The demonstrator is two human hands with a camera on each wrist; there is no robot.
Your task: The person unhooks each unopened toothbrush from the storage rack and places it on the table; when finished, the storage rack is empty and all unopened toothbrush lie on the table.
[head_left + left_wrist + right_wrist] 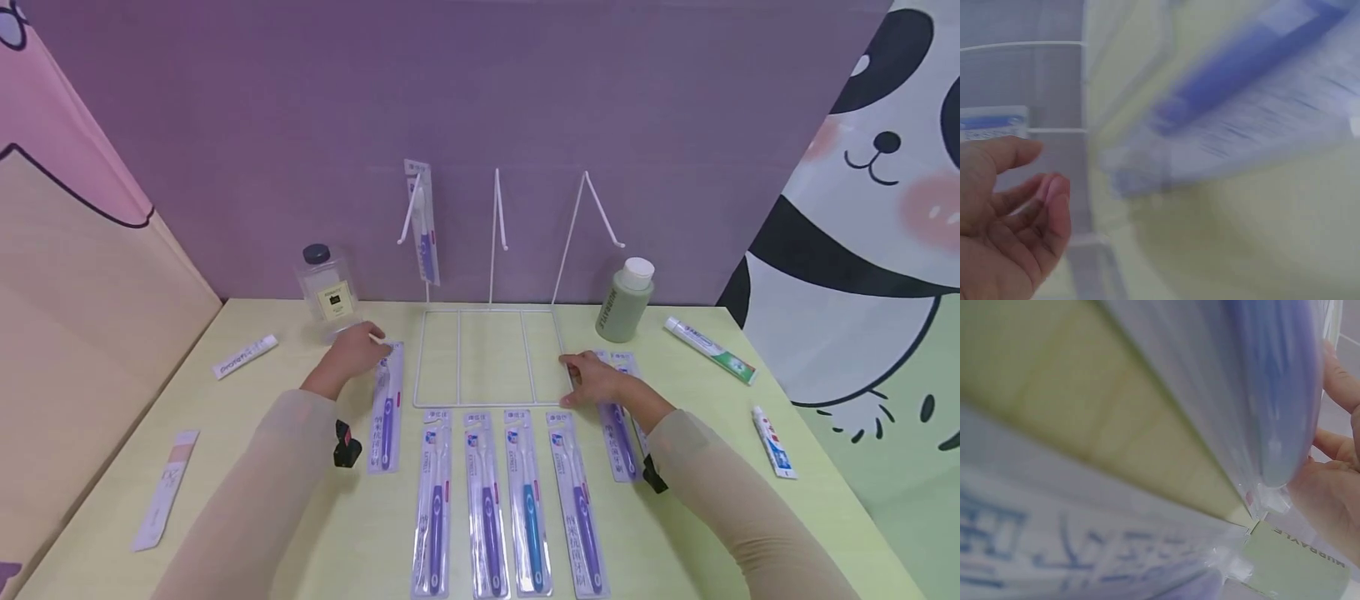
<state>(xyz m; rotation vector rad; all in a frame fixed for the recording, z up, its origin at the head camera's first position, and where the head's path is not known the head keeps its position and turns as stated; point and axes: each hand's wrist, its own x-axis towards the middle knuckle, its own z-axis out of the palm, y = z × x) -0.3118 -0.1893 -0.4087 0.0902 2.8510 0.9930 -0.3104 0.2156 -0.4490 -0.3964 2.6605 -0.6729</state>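
A white wire rack stands at the back of the table, three hooks rising from it. One packaged toothbrush hangs on its left hook. My left hand is left of the rack, above the top of a packaged toothbrush; in the left wrist view its fingers are loosely curled, holding nothing. At the rack's right side, my right hand has finger and thumb spread against the side wire. Its forearm partly covers two packaged toothbrushes. Several more, including a blue one, lie in front.
A clear bottle with a black cap stands back left, a green bottle back right. Toothpaste tubes lie at right; a small tube and a flat packet lie at left. A purple backdrop hangs behind.
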